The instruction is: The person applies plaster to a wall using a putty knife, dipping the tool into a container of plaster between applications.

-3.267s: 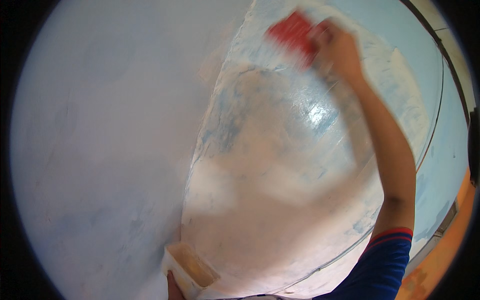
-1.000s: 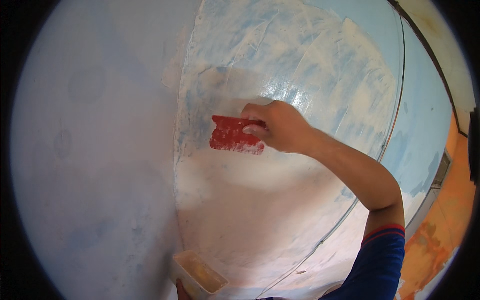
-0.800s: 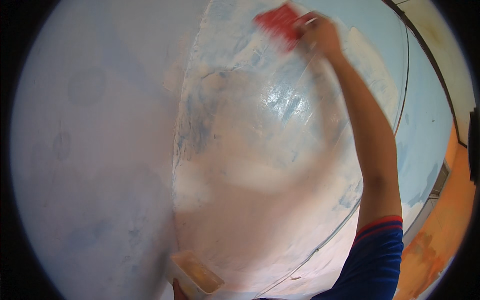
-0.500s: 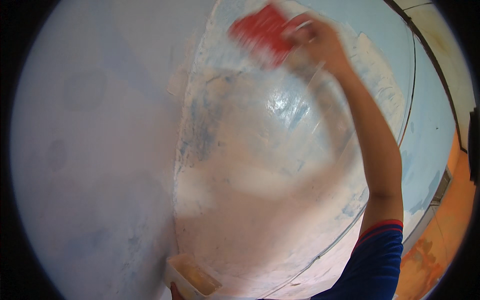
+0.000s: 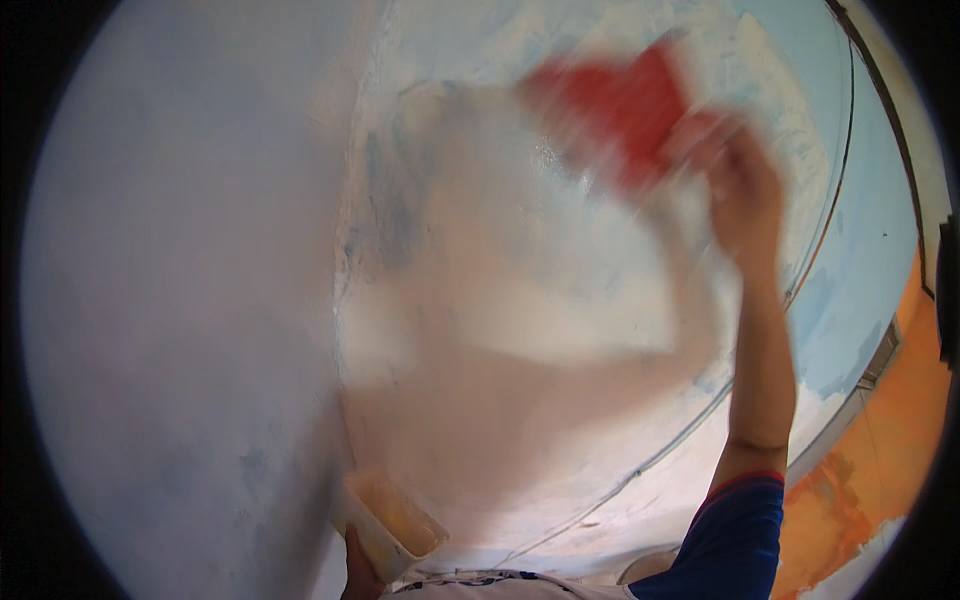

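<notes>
Up at the wall, my right hand [image 5: 735, 170] is closed round a red flat spreader [image 5: 620, 115], both smeared by motion. Its blade tilts and lies close to or on the wall; I cannot tell if it touches. Pale filler streaked over light blue paint covers this wall patch [image 5: 480, 270]. Low down, my left hand [image 5: 362, 568] grips the side of a whitish rectangular tub [image 5: 372, 535], only its thumb side showing. Some pale paste [image 5: 395, 510] sits inside the tub.
A wall corner [image 5: 345, 260] runs down left of the patch, with a bluish-grey wall [image 5: 190, 300] beyond it. A thin cable [image 5: 650, 462] slants across the lower right. An orange wall [image 5: 860, 470] stands at the far right. My arm's shadow falls on the patch.
My right hand with the red spreader has swept right and downward across the patch. The tub in my left hand has risen slightly, and the view has shifted a little.
</notes>
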### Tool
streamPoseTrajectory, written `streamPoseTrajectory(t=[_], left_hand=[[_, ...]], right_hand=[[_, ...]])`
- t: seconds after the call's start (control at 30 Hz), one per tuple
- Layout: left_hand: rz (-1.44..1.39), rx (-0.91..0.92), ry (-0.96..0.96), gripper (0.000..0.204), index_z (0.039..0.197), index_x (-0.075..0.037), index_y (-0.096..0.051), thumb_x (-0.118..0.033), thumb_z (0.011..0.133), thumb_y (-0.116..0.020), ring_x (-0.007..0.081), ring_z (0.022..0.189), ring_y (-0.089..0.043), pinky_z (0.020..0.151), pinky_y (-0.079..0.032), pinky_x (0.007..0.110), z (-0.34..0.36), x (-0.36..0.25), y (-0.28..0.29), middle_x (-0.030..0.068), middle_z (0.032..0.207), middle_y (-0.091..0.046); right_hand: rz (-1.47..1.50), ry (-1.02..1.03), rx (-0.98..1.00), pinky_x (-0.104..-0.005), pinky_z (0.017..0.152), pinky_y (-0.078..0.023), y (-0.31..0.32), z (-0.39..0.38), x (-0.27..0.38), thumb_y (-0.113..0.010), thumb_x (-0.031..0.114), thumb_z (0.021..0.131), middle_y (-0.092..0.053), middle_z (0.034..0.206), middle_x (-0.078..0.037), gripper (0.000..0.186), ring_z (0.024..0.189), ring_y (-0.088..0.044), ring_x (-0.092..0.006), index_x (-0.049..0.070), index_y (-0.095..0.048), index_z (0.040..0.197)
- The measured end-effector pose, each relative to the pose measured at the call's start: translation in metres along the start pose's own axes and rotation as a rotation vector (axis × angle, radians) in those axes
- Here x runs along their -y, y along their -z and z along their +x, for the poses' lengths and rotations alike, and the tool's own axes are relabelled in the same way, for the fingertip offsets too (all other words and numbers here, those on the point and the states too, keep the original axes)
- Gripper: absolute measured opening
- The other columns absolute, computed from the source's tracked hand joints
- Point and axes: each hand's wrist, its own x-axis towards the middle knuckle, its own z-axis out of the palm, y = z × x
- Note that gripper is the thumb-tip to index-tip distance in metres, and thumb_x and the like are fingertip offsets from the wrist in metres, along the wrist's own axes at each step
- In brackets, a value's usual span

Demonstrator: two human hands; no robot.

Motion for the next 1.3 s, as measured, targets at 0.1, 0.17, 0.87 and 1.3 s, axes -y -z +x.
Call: streamPoseTrajectory(t=[0.1, 0.17, 0.87, 1.3], left_hand=[[-0.021, -0.008, 0.113, 0.072, 0.157, -0.015, -0.032, -0.064, 0.105, -0.030, 0.0353, 0.136, -0.051, 0.112, -0.043, 0.054, -0.006, -0.007, -0.007, 0.0135, 0.149, -0.050], [-0.020, -0.001, 0.101, 0.072, 0.157, -0.015, -0.032, -0.065, 0.105, -0.030, 0.0353, 0.136, -0.051, 0.112, -0.043, 0.054, -0.007, -0.003, -0.007, 0.0135, 0.149, -0.050], [-0.010, 0.080, 0.128, 0.073, 0.158, -0.015, -0.032, -0.066, 0.105, -0.029, 0.0356, 0.136, -0.050, 0.112, -0.044, 0.054, 0.006, 0.028, -0.030, 0.0134, 0.149, -0.050], [-0.066, 0.089, 0.183, 0.077, 0.158, -0.017, -0.032, -0.070, 0.103, -0.029, 0.0361, 0.137, -0.049, 0.112, -0.044, 0.054, -0.011, 0.044, -0.041, 0.0129, 0.152, -0.048]], right_hand=[[-0.360, 0.240, 0.717, -0.0394, 0.072, -0.056, -0.064, -0.137, 0.023, -0.078, 0.006, 0.079, -0.071, 0.092, -0.007, 0.034, 0.087, -0.070, -0.0264, 0.015, -0.070, 0.110], [-0.384, 0.161, 0.756, -0.0402, 0.069, -0.056, -0.057, -0.149, 0.016, -0.076, 0.011, 0.083, -0.072, 0.094, -0.006, 0.031, 0.087, -0.071, -0.0241, 0.019, -0.070, 0.113], [-0.192, 0.027, 0.444, -0.0371, 0.067, -0.058, 0.000, -0.100, -0.038, -0.075, 0.014, 0.091, -0.074, 0.092, -0.013, 0.023, 0.075, -0.073, -0.0282, 0.012, -0.070, 0.113], [-0.240, -0.063, -0.124, -0.0427, 0.081, -0.057, 0.090, -0.026, -0.039, -0.065, 0.035, 0.098, -0.077, 0.097, -0.015, 0.029, 0.088, -0.075, -0.0316, 0.011, -0.073, 0.112]])
